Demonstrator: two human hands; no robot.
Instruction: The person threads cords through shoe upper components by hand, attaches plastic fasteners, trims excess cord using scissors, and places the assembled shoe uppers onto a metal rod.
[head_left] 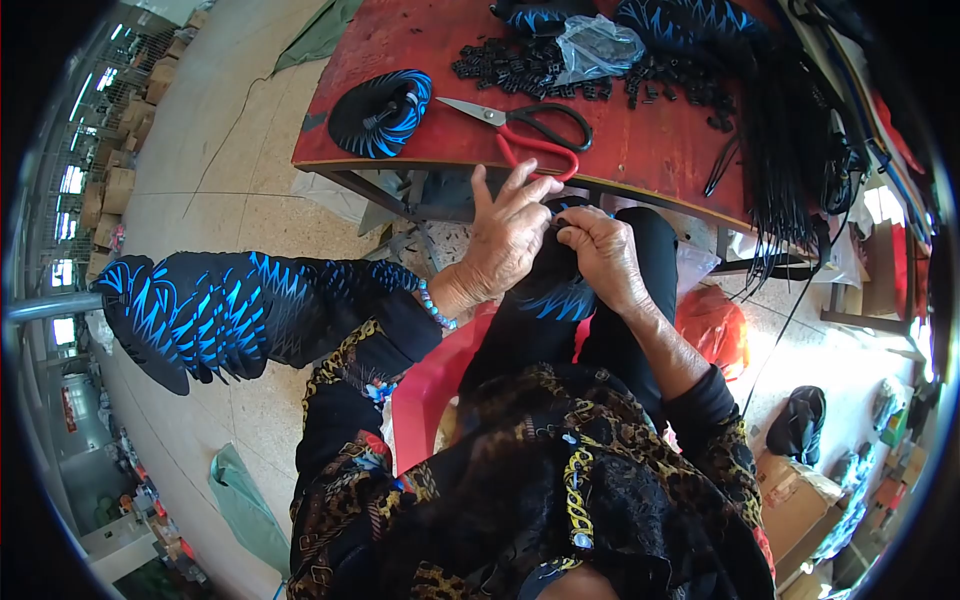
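A black shoe upper with blue streaks (555, 300) lies across my lap. My right hand (605, 260) is closed, thumb and fingers pinched at the upper's top end. Whatever fine part sits inside that pinch is hidden. Just left of it, my left hand (505, 240) has its fingers bent and spread apart, with its right side close against the same upper; its thumb is mostly hidden. Beyond my left fingertips, scissors (530, 128) with one red and one black handle lie on the red table (400, 40). Another black-and-blue upper (380, 113) rests curled left of them.
Small black plastic pieces (505, 68) are heaped on the table around a clear plastic bag (598, 48). Black laces (785, 190) hang over the right edge. A stack of uppers (235, 310) sits on a metal bar at left. A red bag (713, 328) stands on the floor.
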